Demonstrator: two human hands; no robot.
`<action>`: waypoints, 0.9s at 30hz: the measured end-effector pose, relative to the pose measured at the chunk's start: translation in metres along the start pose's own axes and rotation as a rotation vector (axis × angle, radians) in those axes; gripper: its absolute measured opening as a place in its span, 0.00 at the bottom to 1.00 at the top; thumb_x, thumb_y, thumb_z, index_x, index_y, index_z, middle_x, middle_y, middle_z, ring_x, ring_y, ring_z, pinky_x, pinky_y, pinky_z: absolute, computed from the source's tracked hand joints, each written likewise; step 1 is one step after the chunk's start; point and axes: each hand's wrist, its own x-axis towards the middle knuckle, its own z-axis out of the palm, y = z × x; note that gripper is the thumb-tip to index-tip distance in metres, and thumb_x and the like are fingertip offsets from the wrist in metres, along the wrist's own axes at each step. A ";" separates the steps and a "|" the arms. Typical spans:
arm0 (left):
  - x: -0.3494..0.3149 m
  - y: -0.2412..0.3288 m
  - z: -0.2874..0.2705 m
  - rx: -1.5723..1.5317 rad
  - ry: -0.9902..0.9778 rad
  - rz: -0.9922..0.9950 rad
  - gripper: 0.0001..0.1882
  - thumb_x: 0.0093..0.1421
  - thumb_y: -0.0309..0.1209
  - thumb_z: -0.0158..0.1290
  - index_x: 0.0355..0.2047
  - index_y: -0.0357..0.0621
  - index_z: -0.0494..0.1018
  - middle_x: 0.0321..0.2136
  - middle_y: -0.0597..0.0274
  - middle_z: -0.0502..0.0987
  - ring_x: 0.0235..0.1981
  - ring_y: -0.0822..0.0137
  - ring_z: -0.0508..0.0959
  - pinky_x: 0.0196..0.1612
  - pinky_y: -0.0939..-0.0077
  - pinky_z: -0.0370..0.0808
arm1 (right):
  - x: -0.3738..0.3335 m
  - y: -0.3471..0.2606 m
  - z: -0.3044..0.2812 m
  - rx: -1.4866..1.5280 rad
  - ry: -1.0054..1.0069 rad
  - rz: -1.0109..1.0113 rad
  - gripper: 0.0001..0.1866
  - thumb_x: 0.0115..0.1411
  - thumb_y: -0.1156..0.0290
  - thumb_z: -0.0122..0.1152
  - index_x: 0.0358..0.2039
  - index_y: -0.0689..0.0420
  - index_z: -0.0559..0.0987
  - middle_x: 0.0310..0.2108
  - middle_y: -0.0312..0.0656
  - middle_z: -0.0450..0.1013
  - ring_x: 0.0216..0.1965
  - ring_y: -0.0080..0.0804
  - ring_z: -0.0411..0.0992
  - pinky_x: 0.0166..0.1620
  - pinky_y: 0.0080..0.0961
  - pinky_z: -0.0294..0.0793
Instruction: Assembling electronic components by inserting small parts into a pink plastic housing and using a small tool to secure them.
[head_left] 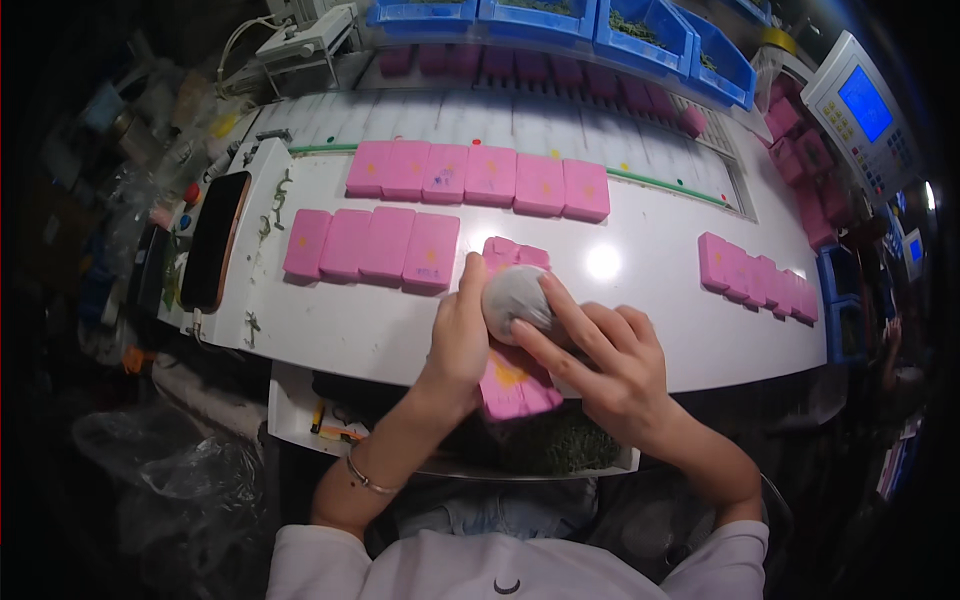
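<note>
My left hand (pixel 458 335) grips the side of a pink packet (pixel 512 385) with a yellow mark near its lower end. Loose pink flaps or edges show at the packet's upper end. Across its middle lies a pale grey, rounded bundle (pixel 517 303) that looks wrapped in thin clear film. The fingers of my right hand (pixel 605 370) press round this bundle from the right; what is inside it I cannot make out. To the left and beyond, two rows of pink packets (pixel 432 250) lie on the white tabletop (pixel 640 330).
A short row of pink packets (pixel 757 275) lies at right. Blue bins (pixel 640 35) holding green leafy bits stand at the back. A phone (pixel 216 240) lies at left, and a device with a blue screen (pixel 865 105) stands at right. Below the table edge is an open drawer (pixel 290 400).
</note>
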 end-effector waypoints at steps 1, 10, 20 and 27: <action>0.000 0.000 -0.001 -0.040 -0.029 -0.032 0.30 0.65 0.50 0.27 0.42 0.34 0.67 0.32 0.53 0.75 0.30 0.65 0.78 0.30 0.71 0.77 | -0.001 0.000 0.001 0.017 -0.009 0.014 0.26 0.45 0.71 0.55 0.49 0.46 0.74 0.53 0.42 0.66 0.31 0.25 0.66 0.35 0.21 0.64; 0.011 0.002 0.000 -0.183 -0.050 -0.087 0.28 0.65 0.49 0.28 0.39 0.35 0.68 0.29 0.54 0.74 0.25 0.64 0.77 0.28 0.72 0.77 | 0.002 0.001 0.008 0.009 0.059 0.048 0.27 0.45 0.70 0.54 0.51 0.43 0.72 0.53 0.37 0.66 0.32 0.25 0.66 0.37 0.22 0.65; 0.014 -0.007 -0.012 0.062 -0.063 0.363 0.27 0.66 0.46 0.31 0.31 0.34 0.70 0.24 0.61 0.72 0.22 0.73 0.72 0.25 0.81 0.71 | -0.003 0.002 -0.018 0.673 -0.162 0.291 0.40 0.36 0.90 0.53 0.55 0.52 0.68 0.52 0.53 0.63 0.32 0.40 0.68 0.36 0.30 0.66; 0.015 -0.013 -0.004 0.258 -0.053 0.490 0.23 0.67 0.43 0.34 0.28 0.37 0.70 0.23 0.66 0.70 0.21 0.79 0.66 0.26 0.84 0.66 | -0.009 0.020 -0.018 0.597 -0.399 0.286 0.40 0.37 0.89 0.55 0.55 0.50 0.67 0.52 0.49 0.63 0.35 0.43 0.68 0.40 0.31 0.66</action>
